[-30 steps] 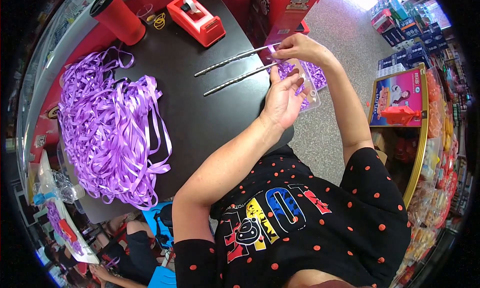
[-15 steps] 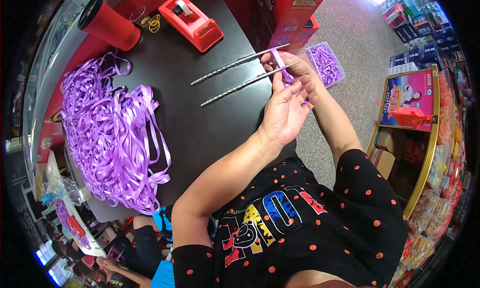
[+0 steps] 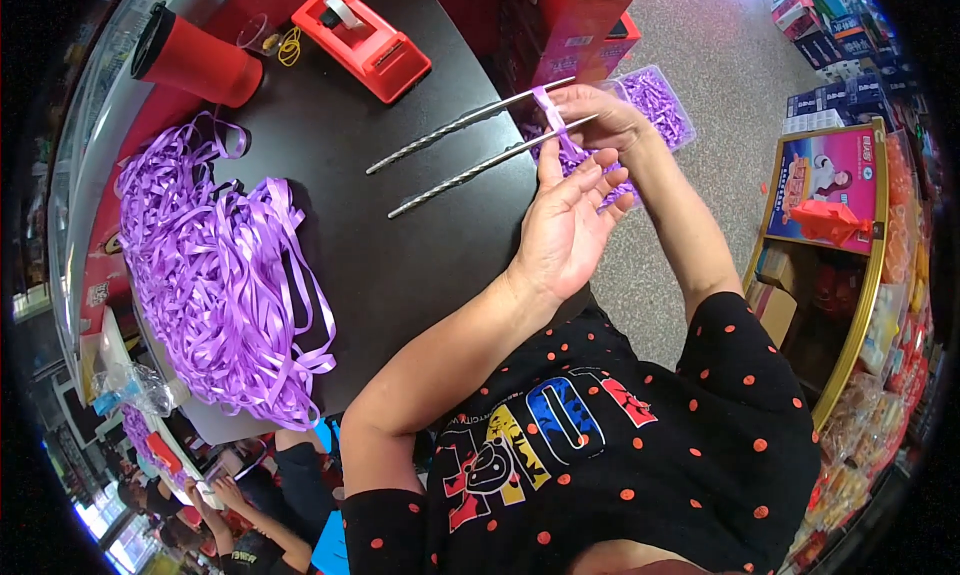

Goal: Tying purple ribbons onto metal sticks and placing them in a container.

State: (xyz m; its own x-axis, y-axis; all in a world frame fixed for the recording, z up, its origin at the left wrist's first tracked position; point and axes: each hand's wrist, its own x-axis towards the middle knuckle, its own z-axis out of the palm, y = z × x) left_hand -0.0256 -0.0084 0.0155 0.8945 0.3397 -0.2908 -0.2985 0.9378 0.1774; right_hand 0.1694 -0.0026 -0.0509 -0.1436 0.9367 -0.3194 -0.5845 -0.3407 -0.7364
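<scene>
Two slim metal rods with spiral-twisted lengths, like long drill bits (image 3: 462, 183), reach from the dark table toward my hands. I cannot tell how they are fixed. A purple ribbon (image 3: 548, 110) spans both rods near their smooth ends. My right hand (image 3: 598, 113) is beyond the rods, its bent fingers closed on the ribbon. Nearer to me, my left hand (image 3: 565, 225) is palm up with fingers spread, its thumb close beside the ribbon and the nearer rod. Whether that thumb touches the ribbon is unclear. Part of the ribbon is hidden behind the fingers.
A large heap of purple ribbon (image 3: 215, 285) covers the table's left side. Behind are a red tape dispenser (image 3: 375, 50) and a red tumbler (image 3: 200, 60). A clear box of small purple pieces (image 3: 655, 105) sits beyond my right hand. Another person's hands (image 3: 215, 495) show lower left.
The view has shifted slightly. My right hand now lies across the rods' far ends, its fingers more bent at the ribbon. More purple pieces show behind my hands.
</scene>
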